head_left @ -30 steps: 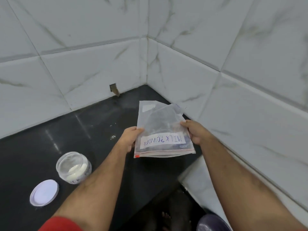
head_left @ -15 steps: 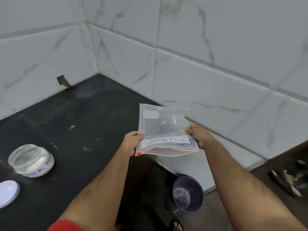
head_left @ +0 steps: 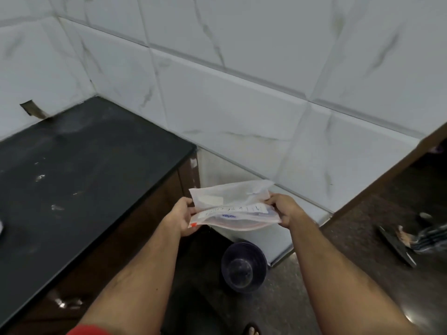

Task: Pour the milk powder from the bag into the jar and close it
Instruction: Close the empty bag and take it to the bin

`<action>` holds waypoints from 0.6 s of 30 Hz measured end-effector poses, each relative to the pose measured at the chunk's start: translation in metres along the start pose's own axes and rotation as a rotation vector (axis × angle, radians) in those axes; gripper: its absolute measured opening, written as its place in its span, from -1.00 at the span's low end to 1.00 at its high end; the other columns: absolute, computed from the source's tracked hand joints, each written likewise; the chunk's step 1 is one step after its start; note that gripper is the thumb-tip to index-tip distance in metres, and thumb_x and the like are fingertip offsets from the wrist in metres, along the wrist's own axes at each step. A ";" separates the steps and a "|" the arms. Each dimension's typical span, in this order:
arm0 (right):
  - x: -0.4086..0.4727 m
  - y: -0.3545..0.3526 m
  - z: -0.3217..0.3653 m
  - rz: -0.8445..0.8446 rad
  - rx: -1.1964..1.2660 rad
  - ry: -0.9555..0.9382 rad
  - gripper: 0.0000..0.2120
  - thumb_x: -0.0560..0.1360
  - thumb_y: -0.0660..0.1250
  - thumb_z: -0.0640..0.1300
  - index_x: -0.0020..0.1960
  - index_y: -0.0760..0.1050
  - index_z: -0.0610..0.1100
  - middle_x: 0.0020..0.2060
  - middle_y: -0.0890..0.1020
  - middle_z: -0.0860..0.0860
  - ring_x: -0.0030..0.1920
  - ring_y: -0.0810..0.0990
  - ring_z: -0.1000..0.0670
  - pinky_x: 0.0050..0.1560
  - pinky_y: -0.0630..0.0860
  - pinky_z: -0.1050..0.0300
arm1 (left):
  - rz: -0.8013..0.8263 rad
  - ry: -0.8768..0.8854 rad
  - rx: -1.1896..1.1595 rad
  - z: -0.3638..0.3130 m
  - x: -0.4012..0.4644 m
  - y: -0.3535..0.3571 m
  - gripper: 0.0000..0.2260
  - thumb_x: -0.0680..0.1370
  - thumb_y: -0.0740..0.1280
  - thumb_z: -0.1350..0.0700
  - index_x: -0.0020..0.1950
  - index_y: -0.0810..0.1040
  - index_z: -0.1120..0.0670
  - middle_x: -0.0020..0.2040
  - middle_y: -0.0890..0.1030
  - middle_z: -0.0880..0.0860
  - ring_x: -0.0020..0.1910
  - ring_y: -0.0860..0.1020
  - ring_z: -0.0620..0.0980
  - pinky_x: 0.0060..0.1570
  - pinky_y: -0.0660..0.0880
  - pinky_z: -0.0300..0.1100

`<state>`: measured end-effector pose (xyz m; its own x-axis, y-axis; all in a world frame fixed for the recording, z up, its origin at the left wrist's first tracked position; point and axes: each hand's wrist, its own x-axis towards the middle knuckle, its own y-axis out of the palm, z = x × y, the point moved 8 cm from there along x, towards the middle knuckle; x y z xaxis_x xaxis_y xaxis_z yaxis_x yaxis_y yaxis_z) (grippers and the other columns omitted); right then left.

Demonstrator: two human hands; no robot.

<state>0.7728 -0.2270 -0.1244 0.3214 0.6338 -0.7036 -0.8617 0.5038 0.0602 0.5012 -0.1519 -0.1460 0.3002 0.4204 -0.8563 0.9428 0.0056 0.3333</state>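
Milk-powder bag (head_left: 232, 209): flat, seemingly empty, pinched at opposite ends by left hand (head_left: 181, 217) and right hand (head_left: 284, 209), above the purple bin (head_left: 243, 265), probably for discarding; jar unseen.

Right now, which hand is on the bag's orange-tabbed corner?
The left hand: it pinches the bag at the corner with the orange tab. The right hand grips the opposite edge, which has no tab.
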 end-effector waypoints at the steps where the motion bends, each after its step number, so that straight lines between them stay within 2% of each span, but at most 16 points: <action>1: -0.001 -0.010 0.000 -0.006 0.022 -0.003 -0.71 0.52 0.10 -0.50 0.05 0.56 -0.34 -0.18 0.67 -0.19 -0.33 0.69 -0.08 -0.44 0.60 0.16 | 0.001 -0.017 0.032 0.009 0.003 0.006 -0.53 0.58 0.24 -0.11 0.18 0.58 0.29 -0.06 0.69 0.29 -0.29 0.69 0.21 -0.36 0.65 -0.03; 2: 0.002 -0.021 -0.001 -0.020 0.053 0.002 -0.73 0.52 0.09 -0.51 -0.06 0.54 -0.31 -0.29 0.65 -0.15 -0.42 0.67 -0.03 -0.49 0.56 0.20 | -0.003 -0.023 0.077 0.015 0.006 0.011 -0.52 0.56 0.28 -0.17 0.14 0.59 0.26 -0.06 0.69 0.28 -0.27 0.69 0.21 -0.35 0.65 -0.02; 3: 0.004 -0.030 -0.003 -0.021 0.076 0.000 -0.74 0.51 0.09 -0.48 -0.13 0.51 -0.28 -0.36 0.62 -0.12 -0.48 0.64 -0.03 -0.50 0.56 0.20 | 0.004 -0.028 0.119 0.021 0.008 0.016 -0.57 0.56 0.33 -0.14 0.10 0.60 0.24 -0.09 0.70 0.27 -0.28 0.69 0.21 -0.37 0.64 -0.01; 5: 0.010 -0.044 -0.010 -0.001 0.102 0.021 -0.77 0.52 0.15 -0.33 -0.19 0.55 -0.21 -0.40 0.59 -0.07 -0.47 0.60 -0.04 -0.45 0.57 0.15 | 0.015 -0.042 0.230 0.034 0.012 0.024 -0.77 0.58 0.35 0.09 0.06 0.59 0.27 -0.18 0.70 0.26 -0.33 0.69 0.17 -0.40 0.64 -0.06; 7: 0.016 -0.049 -0.018 0.062 0.088 0.048 -0.69 0.57 0.25 -0.04 -0.25 0.66 -0.10 -0.35 0.64 -0.01 -0.38 0.62 -0.03 -0.36 0.58 0.14 | -0.021 -0.043 0.317 0.048 0.021 0.026 -0.80 0.59 0.28 0.28 0.18 0.55 0.31 -0.20 0.69 0.26 -0.34 0.69 0.15 -0.39 0.65 -0.05; 9: 0.019 -0.050 -0.025 0.114 0.011 0.065 -0.66 0.51 0.38 0.20 0.02 0.69 -0.05 -0.18 0.71 0.00 -0.20 0.67 -0.04 -0.27 0.62 0.10 | -0.099 0.026 0.337 0.053 0.034 0.023 -0.69 0.53 0.25 0.41 0.28 0.48 0.36 -0.15 0.67 0.28 -0.31 0.68 0.16 -0.35 0.66 -0.03; 11: 0.027 -0.052 -0.035 0.139 -0.083 0.065 -0.47 0.41 0.48 0.22 0.26 0.54 -0.06 0.00 0.70 -0.04 -0.03 0.68 -0.08 -0.21 0.63 0.06 | -0.140 0.139 0.324 0.052 0.047 0.021 -0.55 0.47 0.27 0.47 0.37 0.44 0.31 0.03 0.64 0.28 -0.15 0.68 0.19 -0.25 0.67 -0.01; 13: 0.036 -0.054 -0.054 0.184 -0.150 0.145 -0.27 0.28 0.54 0.22 0.36 0.45 -0.04 0.19 0.64 -0.10 0.17 0.64 -0.16 -0.10 0.65 -0.05 | -0.163 0.209 0.315 0.055 0.059 0.020 -0.47 0.46 0.32 0.44 0.43 0.40 0.21 0.21 0.58 0.25 0.06 0.63 0.24 -0.11 0.65 0.05; 14: 0.039 -0.055 -0.066 0.217 -0.171 0.211 -0.25 0.26 0.54 0.22 0.37 0.46 -0.02 0.24 0.62 -0.12 0.23 0.61 -0.20 -0.07 0.65 -0.09 | -0.171 0.226 0.318 0.059 0.066 0.018 -0.47 0.47 0.34 0.42 0.43 0.39 0.17 0.24 0.56 0.22 0.10 0.61 0.24 -0.08 0.63 0.07; 16: 0.047 -0.058 -0.088 0.249 -0.222 0.307 -0.42 0.37 0.50 0.15 0.31 0.51 -0.03 0.23 0.61 -0.12 0.25 0.59 -0.21 -0.06 0.64 -0.11 | -0.172 0.235 0.336 0.066 0.084 0.015 -0.48 0.49 0.34 0.39 0.43 0.39 0.14 0.25 0.56 0.17 0.10 0.61 0.20 -0.10 0.62 0.06; 18: 0.056 -0.062 -0.104 0.221 -0.276 0.344 -0.69 0.50 0.44 -0.05 0.21 0.53 -0.08 0.14 0.62 -0.11 0.09 0.62 -0.14 -0.14 0.63 -0.04 | -0.158 0.215 0.369 0.076 0.105 0.011 -0.49 0.52 0.34 0.36 0.45 0.38 0.11 0.27 0.55 0.14 0.10 0.60 0.16 -0.09 0.62 0.06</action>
<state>0.8035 -0.2839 -0.2408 0.0112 0.4536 -0.8911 -0.9815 0.1753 0.0769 0.5537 -0.1767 -0.2618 0.1480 0.6198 -0.7707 0.9749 -0.2227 0.0082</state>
